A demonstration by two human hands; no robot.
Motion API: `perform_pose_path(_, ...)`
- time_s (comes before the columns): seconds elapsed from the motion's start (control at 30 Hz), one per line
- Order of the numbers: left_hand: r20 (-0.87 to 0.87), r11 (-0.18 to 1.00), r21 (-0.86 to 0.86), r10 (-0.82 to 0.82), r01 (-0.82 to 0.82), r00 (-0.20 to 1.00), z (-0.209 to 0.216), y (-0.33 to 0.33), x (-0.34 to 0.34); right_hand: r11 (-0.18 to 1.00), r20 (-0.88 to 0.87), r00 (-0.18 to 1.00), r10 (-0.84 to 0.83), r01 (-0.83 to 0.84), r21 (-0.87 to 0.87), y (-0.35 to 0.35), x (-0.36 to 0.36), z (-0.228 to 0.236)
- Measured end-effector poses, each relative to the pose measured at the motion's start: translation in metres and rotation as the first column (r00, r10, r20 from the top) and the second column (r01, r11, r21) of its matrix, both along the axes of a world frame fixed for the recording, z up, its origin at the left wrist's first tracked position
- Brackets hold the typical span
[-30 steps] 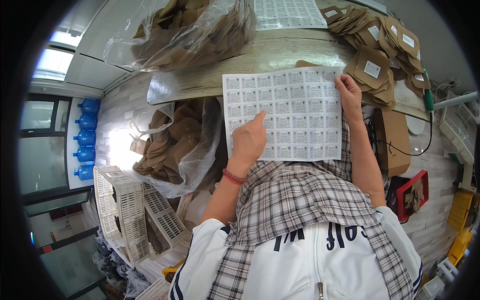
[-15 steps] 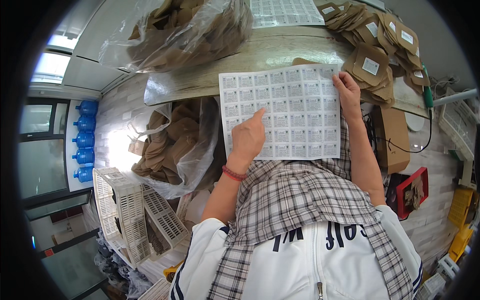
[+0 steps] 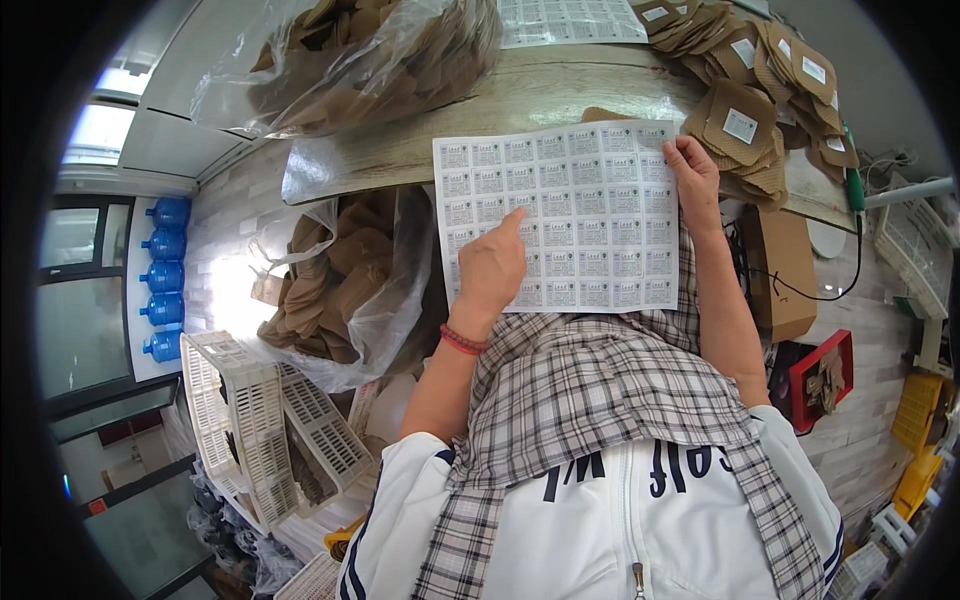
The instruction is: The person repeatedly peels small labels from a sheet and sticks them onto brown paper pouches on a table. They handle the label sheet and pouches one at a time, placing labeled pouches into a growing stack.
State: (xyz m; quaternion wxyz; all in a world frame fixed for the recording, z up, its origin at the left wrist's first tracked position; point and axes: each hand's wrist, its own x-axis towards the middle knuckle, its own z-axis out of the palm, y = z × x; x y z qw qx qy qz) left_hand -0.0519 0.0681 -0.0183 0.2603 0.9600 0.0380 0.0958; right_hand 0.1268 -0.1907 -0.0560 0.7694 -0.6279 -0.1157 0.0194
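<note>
A white sheet of printed labels, laid out in rows and columns, is held up above my lap, close to the table's front edge. My right hand pinches its upper right corner between thumb and fingers. In front of the sheet's left half is my left hand, its index finger stretched out with the tip at one label in the middle rows. The other fingers of that hand are curled, and nothing shows in them. A red beaded bracelet circles the left wrist.
On the wooden table lie a clear bag of brown pieces, another label sheet and stacked brown pads with labels. A second bag stands below, left. White crates are lower left, a cardboard box right.
The whole view has shifted slightly. My left index fingertip stays near the same part of the sheet, and the right hand keeps its hold on the corner.
</note>
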Motion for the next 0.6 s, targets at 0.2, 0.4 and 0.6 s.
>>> perform_pose_path(0.2, -0.006, 1.0, -0.014, 0.013, -0.013, 1.0, 0.0003, 0.0007, -0.0001, 1.0, -0.012, 1.0, -0.006, 0.006, -0.015, 0.0009, -0.0024, 0.0038)
perform_pose_path(0.4, -0.001, 1.0, -0.006, 0.016, -0.016, 1.0, 0.0001, 0.0002, 0.0002, 1.0, -0.01, 1.0, -0.005, 0.005, -0.003, 0.0015, -0.0017, 0.003)
perform_pose_path(0.6, 0.007, 1.0, -0.009, 0.015, -0.015, 1.0, -0.0011, 0.0003, 0.0005, 1.0, -0.002, 1.0, -0.008, 0.008, 0.001, 0.0004, 0.0003, -0.0011)
